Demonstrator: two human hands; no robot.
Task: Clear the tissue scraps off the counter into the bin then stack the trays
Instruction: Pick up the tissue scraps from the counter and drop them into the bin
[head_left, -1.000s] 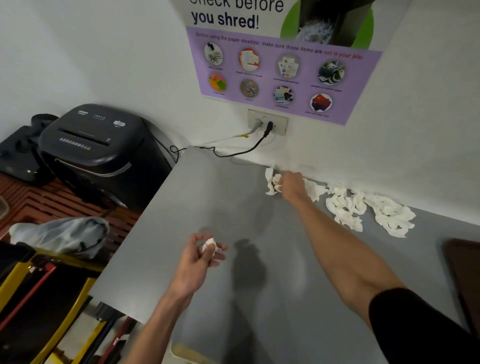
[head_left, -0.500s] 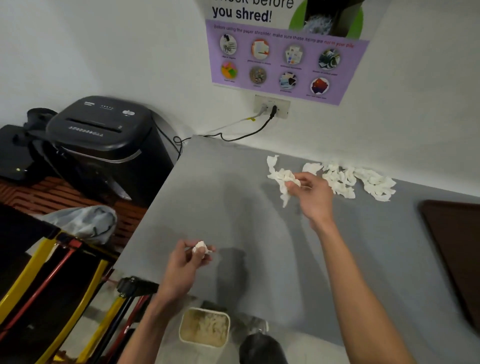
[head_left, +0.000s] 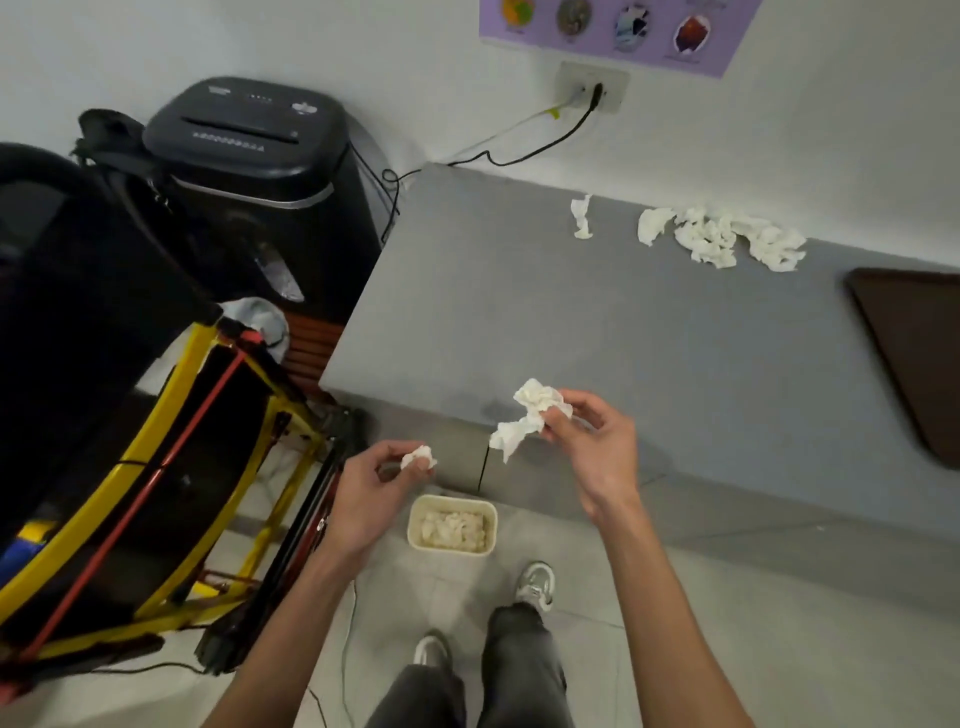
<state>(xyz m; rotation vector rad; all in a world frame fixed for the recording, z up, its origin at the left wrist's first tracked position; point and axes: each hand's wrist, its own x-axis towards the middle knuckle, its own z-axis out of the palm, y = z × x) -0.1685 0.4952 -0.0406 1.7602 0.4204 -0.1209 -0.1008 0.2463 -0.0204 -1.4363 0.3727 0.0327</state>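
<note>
Grey counter against white wall. Scrap pile at back edge, one stray scrap just left. Right hand pinches crumpled tissue; left hand pinches small wad, both above cream bin on floor. Brown tray far right; shredder left.

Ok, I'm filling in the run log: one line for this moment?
left hand: small scrap | right hand: larger scrap | both above bin | scraps left on counter | trays unstacked
</note>
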